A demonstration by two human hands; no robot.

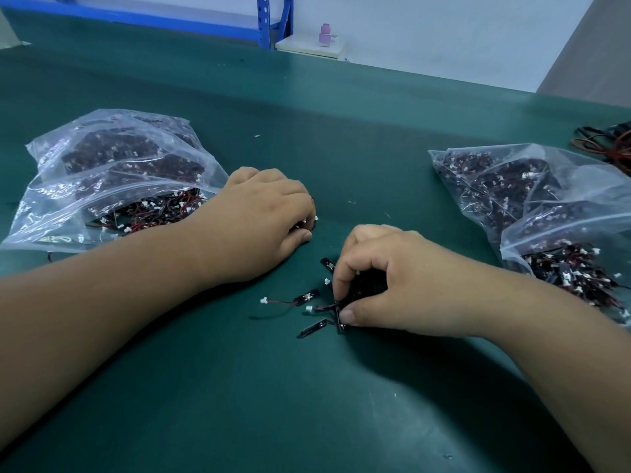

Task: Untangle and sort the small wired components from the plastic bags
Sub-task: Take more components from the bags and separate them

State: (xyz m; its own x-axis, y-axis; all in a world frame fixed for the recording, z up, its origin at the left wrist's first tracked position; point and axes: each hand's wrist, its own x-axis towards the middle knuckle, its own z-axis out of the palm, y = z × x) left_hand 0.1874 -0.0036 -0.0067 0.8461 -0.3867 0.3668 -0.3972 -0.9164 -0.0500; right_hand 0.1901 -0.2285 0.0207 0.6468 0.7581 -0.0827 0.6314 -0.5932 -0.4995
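Observation:
A small tangle of wired components (317, 307), black strips with red-black leads and white plugs, lies on the green mat (307, 404) at centre. My right hand (386, 281) pinches this tangle between thumb and curled fingers. My left hand (263, 213) lies palm down further left, fingers curled over a few components whose white plugs (309, 220) peek out at the fingertips. Clear plastic bags (112, 179) full of the same components sit at the left, one open toward my left hand. More bags (546, 213) lie at the right.
A bundle of red and black wires (604, 145) lies at the far right edge. Behind the table stand a blue metal rack (269, 18) and a white block with a pink bottle (325, 35). Tiny white scraps dot the mat.

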